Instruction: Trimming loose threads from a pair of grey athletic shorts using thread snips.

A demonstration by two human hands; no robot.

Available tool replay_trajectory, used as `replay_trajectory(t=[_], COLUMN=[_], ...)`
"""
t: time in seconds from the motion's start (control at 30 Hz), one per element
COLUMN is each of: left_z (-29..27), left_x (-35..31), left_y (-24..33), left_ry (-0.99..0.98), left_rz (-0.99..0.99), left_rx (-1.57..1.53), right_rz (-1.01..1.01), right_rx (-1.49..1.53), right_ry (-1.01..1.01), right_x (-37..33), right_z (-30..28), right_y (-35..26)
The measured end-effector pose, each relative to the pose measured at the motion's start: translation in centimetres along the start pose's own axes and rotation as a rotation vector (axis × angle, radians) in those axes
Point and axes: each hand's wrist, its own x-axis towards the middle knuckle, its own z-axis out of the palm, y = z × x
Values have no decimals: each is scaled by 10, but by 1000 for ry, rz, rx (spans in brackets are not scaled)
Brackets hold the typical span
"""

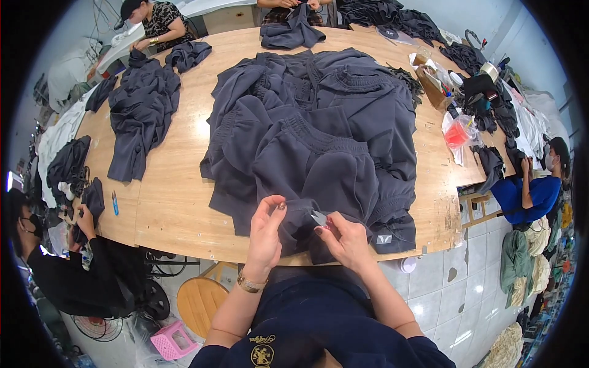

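Dark grey shorts [319, 165] with a gathered elastic waistband lie on top of a heap of like garments in front of me. My left hand [265, 233], with a gold watch on its wrist, is closed, thumb and forefinger together at the near edge of the cloth. What it pinches is too small to make out. In my right hand [345, 240] are small thread snips [318, 218], their bright blades pointing left toward my left fingertips. The blades are close over the cloth [297, 214]; whether they touch it I cannot tell.
Grey garments [144, 104] lie across the left of the wooden table [165, 208]. Blue-handled snips [115, 203] are near its left edge. A bagged red drink [455, 134] and a box [431, 86] stand at the right. Co-workers sit around; a stool [202, 303] is below left.
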Motion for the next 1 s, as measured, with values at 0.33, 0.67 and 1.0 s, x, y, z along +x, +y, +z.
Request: replay_trajectory(t=[0.33,0.67,1.0], left_z=[7,9,17], left_x=[-4,-6,-13], left_y=[2,4,-1], left_ry=[-35,-30,-24], left_rz=[64,109,142], left_rx=[85,101,68], right_rz=[-84,-77,-122], right_rx=[-82,-111,-186], right_ry=[24,35,147], right_x=[6,2,4], right_z=[-1,-5,4], right_y=[-4,-8,-13])
